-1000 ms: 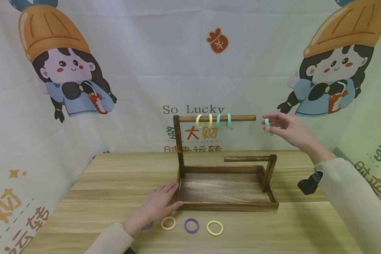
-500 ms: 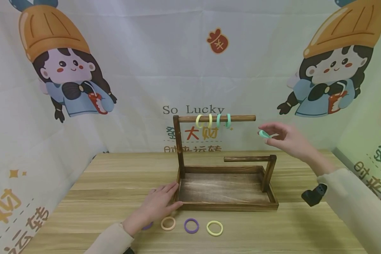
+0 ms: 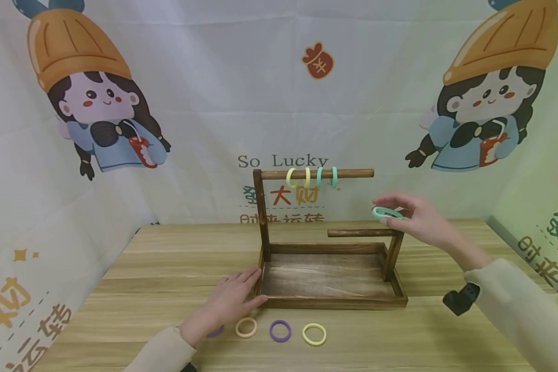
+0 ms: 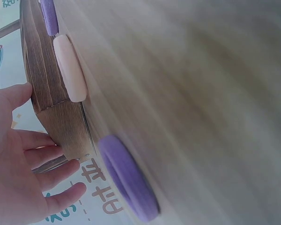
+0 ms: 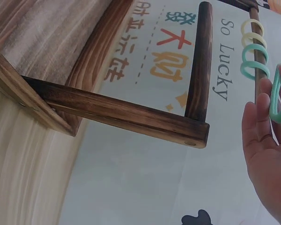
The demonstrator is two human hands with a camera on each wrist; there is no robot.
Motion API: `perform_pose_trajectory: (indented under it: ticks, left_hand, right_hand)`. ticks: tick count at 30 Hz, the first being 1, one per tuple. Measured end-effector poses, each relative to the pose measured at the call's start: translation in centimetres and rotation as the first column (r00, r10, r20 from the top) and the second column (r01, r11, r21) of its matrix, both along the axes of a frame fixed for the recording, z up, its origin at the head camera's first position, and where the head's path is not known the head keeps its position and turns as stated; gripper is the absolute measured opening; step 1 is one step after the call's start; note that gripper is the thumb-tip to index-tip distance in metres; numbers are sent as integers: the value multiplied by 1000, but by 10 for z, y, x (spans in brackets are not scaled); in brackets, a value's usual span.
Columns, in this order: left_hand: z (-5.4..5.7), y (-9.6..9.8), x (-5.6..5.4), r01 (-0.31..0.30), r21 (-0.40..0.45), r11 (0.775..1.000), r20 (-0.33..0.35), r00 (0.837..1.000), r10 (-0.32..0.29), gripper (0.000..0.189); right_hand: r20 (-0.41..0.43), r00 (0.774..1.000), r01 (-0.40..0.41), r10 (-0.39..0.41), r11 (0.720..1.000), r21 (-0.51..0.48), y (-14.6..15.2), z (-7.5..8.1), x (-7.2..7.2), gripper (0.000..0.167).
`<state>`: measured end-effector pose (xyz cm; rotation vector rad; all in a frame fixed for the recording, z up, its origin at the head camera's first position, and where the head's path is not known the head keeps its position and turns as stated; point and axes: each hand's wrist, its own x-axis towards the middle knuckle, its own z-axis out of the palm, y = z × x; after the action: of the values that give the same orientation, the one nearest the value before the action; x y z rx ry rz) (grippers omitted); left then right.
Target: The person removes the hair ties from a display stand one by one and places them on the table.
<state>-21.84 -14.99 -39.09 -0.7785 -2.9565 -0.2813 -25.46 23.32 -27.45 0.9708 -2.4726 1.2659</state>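
My right hand (image 3: 420,219) pinches a mint green hair tie (image 5: 274,105) between thumb and fingers, above the right end of the lower wooden bar (image 3: 353,233). My left hand (image 3: 228,299) rests at the front left corner of a dark wooden tray stand (image 3: 335,301), its fingers extended along the edge. From the upper bar (image 3: 358,173) hang two yellow hair ties (image 3: 308,178) and two mint green hair ties (image 3: 334,178). The lower bar carries nothing.
On the wooden table (image 3: 167,258), before the tray, lie a peach hair tie (image 3: 237,327), a purple hair tie (image 3: 280,340) and a yellow hair tie (image 3: 314,343). Another purple hair tie (image 4: 129,180) is partly hidden by my left wrist in the head view. A printed cloth (image 3: 204,103) hangs behind.
My right hand has moved down and slightly left with the green hair tie, from beside the upper bar's end to above the lower bar. The tie has turned flatter. My left hand stays put.
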Motion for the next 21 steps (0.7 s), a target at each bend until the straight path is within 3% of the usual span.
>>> perform_pose_trajectory:
  ticks: [15, 21]
  left_hand:
    - [-1, 0, -1, 4, -2, 1000, -5, 1000, -4, 65]
    - [-1, 0, 0, 2, -4, 1000, 0, 1000, -2, 65]
  right_hand:
    - [119, 987, -105, 108, 994, -24, -8, -18, 12, 34]
    - [133, 985, -109, 110, 994, -12, -12, -27, 18, 35]
